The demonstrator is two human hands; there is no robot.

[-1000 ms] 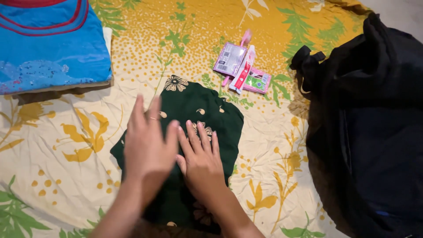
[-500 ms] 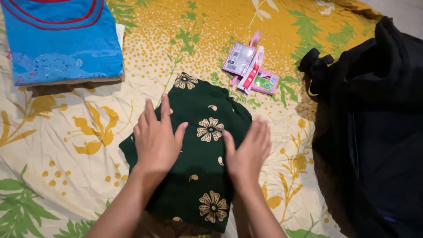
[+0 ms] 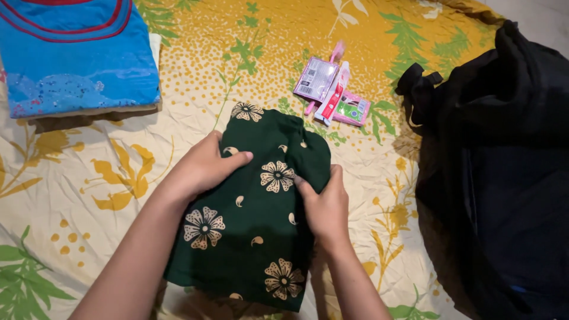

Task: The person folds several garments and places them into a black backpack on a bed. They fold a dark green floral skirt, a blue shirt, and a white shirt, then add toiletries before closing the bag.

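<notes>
At centre of the bedsheet point(image 3: 367, 178), toward 6 o'clock: one folded green cloth point(image 3: 255, 219) with pale flowers, lying flat. Gripped at both side edges, left hand point(image 3: 204, 166) closed on the 9 o'clock edge with thumb on top, right hand point(image 3: 325, 204) closed on the 3 o'clock edge, fingers tucked under; held so, seemingly, to keep the folds together and the bundle compact. Up at 10 o'clock: one blue folded garment point(image 3: 77, 56) stacked on something brownish, only an edge showing, so count below uncertain. At 12 o'clock, just beyond the cloth: small packets point(image 3: 332, 92) grouped together, touching, about three or four, with a pink item partly hidden beneath. At 3 o'clock: one black bag point(image 3: 504, 166), slumped and open-looking, well within reach. Two hands, both the wearer's own; no others seen.
</notes>
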